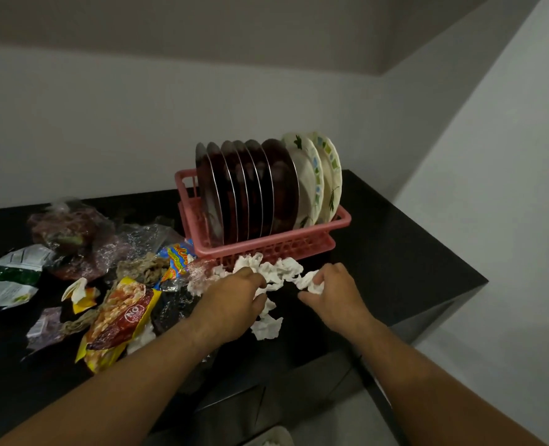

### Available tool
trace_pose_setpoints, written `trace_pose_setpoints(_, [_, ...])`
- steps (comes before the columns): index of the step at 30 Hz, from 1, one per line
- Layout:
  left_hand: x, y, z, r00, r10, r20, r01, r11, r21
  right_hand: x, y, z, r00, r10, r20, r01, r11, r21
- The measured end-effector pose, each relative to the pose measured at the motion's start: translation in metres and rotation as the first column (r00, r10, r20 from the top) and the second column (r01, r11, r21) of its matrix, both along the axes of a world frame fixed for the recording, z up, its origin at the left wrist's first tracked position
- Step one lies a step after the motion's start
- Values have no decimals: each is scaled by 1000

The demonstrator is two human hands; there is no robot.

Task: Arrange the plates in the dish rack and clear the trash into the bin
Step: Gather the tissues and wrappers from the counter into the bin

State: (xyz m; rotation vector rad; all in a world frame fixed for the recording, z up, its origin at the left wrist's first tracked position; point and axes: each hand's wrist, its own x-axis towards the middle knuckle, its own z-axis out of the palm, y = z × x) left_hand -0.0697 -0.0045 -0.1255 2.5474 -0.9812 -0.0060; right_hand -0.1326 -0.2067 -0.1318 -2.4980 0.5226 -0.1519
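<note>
We judge that the first half of the task is finished: the plates (250, 188) already stand upright on edge in the pink dish rack (299, 243), the steel ones on the left and the white patterned ones on the right. The rack sits towards the back of the black counter (395, 252).

The step in hand is the clearing of the trash. Crumpled white tissues (283, 268) lie on the counter just in front of the rack, touching its front edge. The left hand (231, 294) is curled over one end of the heap and grips tissue under its fingers. The right hand (334, 291) pinches the other end between thumb and fingers. More pieces of tissue hang and lie below the left hand, not yet gathered.

To the left, the snack wrappers (118, 313) and the clear plastic bags (73, 233) are spread over the counter, untouched by either hand.

The next move, as we see it, calls for bringing the two hands together so that the tissues form one bundle, with the loose pieces included, and lifting it without dropping scraps. Then it must go to the bin (we cannot see clearly any bin in this view, so its place is unknown to us). After that the wrappers and bags need several more trips.
</note>
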Motion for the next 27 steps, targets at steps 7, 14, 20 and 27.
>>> trace_pose_setpoints(7, [-2,-22,-13,995,84,58,-93,978,189,4,-21,-18,984,67,-164,-55,996,73])
trace_pose_setpoints(14, [6,-43,-28,986,118,121,-157,905,395,30,-40,-5,990,105,-95,-98,992,82])
trace_pose_setpoints(20, [10,-46,-28,982,95,163,-137,953,270,51,-41,-8,984,143,-103,-141,990,31])
trace_pose_setpoints(27, [6,-41,-2,985,54,161,-58,998,25,73,-27,-23,964,229,-139,-227,973,25])
